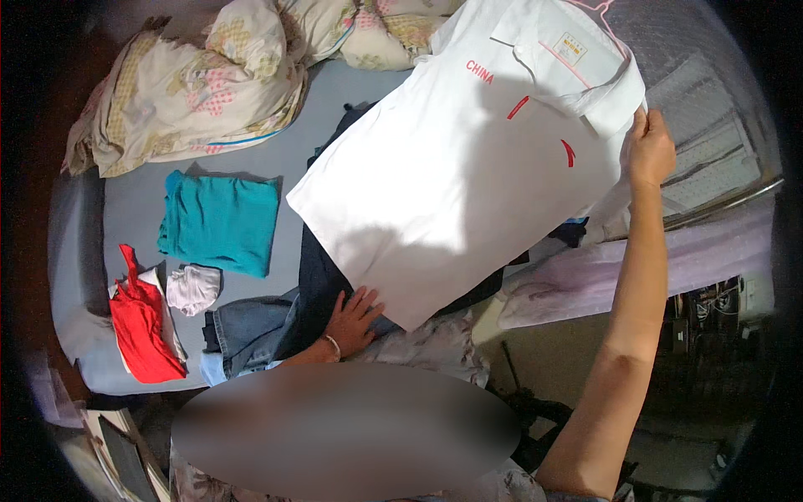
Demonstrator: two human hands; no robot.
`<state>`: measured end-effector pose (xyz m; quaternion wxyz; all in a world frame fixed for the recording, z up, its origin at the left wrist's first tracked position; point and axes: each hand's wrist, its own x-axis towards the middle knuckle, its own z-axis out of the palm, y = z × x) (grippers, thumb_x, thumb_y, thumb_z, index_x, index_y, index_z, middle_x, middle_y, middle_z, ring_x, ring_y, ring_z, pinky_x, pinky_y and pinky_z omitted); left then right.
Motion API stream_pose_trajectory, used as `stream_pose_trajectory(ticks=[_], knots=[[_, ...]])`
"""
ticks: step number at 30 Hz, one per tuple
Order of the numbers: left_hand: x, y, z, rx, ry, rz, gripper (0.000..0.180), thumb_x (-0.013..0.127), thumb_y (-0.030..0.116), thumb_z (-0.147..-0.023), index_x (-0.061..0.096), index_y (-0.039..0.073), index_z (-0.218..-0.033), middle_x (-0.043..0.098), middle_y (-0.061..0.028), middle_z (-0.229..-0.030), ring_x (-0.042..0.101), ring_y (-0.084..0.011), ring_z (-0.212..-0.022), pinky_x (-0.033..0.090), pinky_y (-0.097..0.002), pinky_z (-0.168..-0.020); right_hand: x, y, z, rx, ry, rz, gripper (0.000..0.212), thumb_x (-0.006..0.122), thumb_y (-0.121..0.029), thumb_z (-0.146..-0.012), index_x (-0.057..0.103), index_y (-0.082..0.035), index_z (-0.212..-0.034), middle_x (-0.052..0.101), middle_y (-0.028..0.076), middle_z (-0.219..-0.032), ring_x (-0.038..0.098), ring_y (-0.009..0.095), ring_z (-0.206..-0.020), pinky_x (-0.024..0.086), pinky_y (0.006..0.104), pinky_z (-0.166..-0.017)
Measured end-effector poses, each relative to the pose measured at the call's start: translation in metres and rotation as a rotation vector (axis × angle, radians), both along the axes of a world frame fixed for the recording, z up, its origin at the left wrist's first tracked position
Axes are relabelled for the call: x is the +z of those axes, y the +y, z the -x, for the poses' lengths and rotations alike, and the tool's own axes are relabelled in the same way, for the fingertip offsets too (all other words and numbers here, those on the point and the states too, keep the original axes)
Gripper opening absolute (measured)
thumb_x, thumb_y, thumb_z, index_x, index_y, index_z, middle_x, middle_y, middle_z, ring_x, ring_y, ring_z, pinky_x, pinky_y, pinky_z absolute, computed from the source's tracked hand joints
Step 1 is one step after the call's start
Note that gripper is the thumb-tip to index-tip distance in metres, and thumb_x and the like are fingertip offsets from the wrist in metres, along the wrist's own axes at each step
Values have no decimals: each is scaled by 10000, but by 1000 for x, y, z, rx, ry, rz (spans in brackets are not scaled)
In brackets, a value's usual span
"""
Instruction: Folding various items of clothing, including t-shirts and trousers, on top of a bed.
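Note:
A white polo shirt [435, 184] with red marks on its chest lies stretched out, collar at the upper right. A pink hanger [608, 10] shows at its neck. My right hand [652, 151] is closed on the shirt's edge just below the collar, its arm reaching far forward. Near the pointed lower hem, my left hand [353, 325] rests with fingers spread on dark clothing [322, 272], beside the shirt. That dark clothing lies partly hidden under the shirt. Blue denim [255, 330] lies left of my left hand.
On the grey bed sheet [297, 159] lie a folded teal garment [219, 222], a red strappy top [146, 326] and a small pale bunched garment [194, 289]. A patterned quilt [196, 92] is heaped at the far left. Sheer lilac fabric [577, 272] hangs at the right.

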<state>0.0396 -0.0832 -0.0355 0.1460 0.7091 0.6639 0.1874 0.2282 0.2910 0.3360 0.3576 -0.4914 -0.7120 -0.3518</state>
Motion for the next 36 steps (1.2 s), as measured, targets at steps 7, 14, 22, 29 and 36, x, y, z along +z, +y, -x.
stream_pose_trajectory(ticks=[7, 14, 22, 29, 36], knots=[[3, -2, 0, -38, 39, 119, 603, 606, 247, -744, 363, 157, -1288, 225, -88, -1390, 138, -270, -1309, 136, -545, -1016, 14, 5, -49, -100, 79, -4, 294, 483, -369, -847, 526, -96, -747, 598, 128, -685, 570, 351, -630, 426, 447, -526], [3, 0, 0, -16, -42, 148, 639, 640, 262, -713, 367, 131, -1276, 232, -138, -1370, 167, -311, -1294, 115, -554, -1016, 16, 25, -118, -309, 173, -28, 303, 479, -363, -851, 525, -83, -746, 600, 131, -688, 570, 362, -643, 433, 454, -538], [25, -14, 33, 370, 15, -31, 776, 710, 163, -596, 333, 49, -1265, 247, -212, -1337, 198, -404, -1252, 137, -523, -1019, -63, 55, -181, -325, 176, -3, 316, 520, -218, -800, 457, 14, -1005, 510, 237, -968, 497, 392, -895, 410, 456, -761], [-1, -21, 63, 767, -334, 0, 833, 713, 137, -610, 266, -4, -1298, 349, -232, -1256, 333, -374, -1151, 259, -421, -978, -317, -88, -62, 376, 221, 506, 531, 599, -206, -715, 430, 39, -1155, 401, 249, -1217, 332, 415, -1168, 234, 501, -988], [-44, -7, 82, 816, -654, -145, 817, 728, 130, -627, 280, -28, -1292, 442, -237, -1183, 445, -340, -1080, 338, -376, -937, -367, -239, 27, 583, 126, 925, 642, 699, -220, -623, 428, -38, -1175, 378, 208, -1248, 331, 369, -1182, 252, 492, -967]])
